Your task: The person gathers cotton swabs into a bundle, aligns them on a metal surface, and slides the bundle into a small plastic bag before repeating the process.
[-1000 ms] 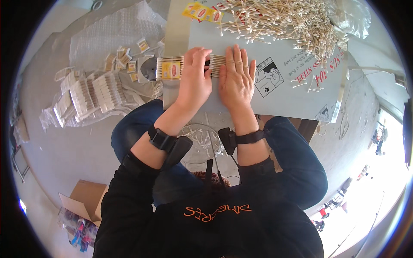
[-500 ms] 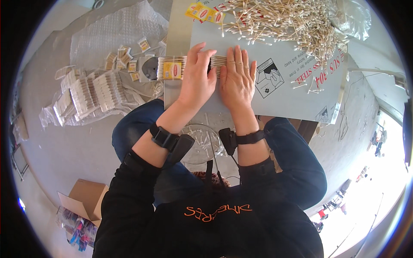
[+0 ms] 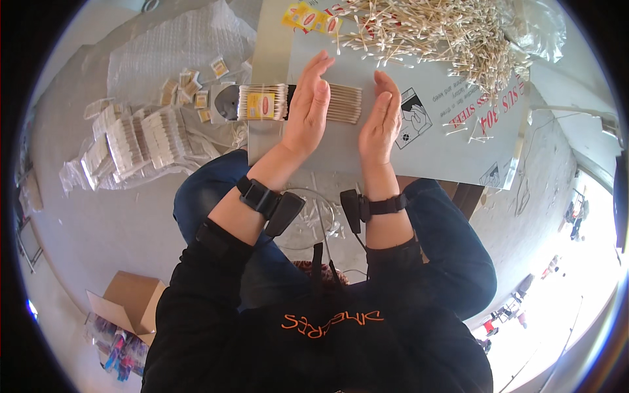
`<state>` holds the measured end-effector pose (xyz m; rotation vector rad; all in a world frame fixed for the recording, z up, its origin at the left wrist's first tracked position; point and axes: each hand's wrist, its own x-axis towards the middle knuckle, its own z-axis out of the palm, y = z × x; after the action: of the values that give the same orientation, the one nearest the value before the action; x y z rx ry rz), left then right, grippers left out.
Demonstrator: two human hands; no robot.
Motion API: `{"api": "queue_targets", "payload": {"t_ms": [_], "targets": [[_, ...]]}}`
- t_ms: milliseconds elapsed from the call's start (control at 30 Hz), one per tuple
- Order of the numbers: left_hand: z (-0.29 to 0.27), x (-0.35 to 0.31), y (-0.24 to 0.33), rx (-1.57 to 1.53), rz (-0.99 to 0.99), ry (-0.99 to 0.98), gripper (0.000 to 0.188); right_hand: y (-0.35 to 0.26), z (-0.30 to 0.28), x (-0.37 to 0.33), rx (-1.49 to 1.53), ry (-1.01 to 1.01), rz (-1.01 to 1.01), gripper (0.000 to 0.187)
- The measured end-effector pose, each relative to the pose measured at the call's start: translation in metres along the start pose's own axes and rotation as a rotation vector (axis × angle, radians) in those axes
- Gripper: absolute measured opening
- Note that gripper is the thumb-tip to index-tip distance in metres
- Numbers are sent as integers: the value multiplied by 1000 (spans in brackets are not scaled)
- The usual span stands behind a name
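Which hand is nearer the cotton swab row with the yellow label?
Left: the left hand is just right of the labelled cotton swab row; the right hand is farther right.

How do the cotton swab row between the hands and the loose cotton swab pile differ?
The cotton swab row lies parallel and orderly; the loose cotton swab pile is tangled, pointing many ways. The row is small and compact; the pile is far larger and spread out. Both are pale-sticked swabs on the grey printed sheet.
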<state>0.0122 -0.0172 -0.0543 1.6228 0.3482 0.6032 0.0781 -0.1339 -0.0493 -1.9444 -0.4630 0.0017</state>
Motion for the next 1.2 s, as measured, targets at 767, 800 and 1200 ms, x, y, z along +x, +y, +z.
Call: {"api": "queue_targets", "payload": {"t_ms": [767, 800, 1200], "targets": [[8, 0, 11, -284, -37, 35, 48, 7, 7, 4, 757, 188, 212, 37], [9, -1, 13, -310, -41, -15, 48, 5, 4, -1, 593, 241, 243, 33], [9, -1, 3, -420, -196, -109, 59, 3, -22, -19, -215, 22, -162, 19]]}}
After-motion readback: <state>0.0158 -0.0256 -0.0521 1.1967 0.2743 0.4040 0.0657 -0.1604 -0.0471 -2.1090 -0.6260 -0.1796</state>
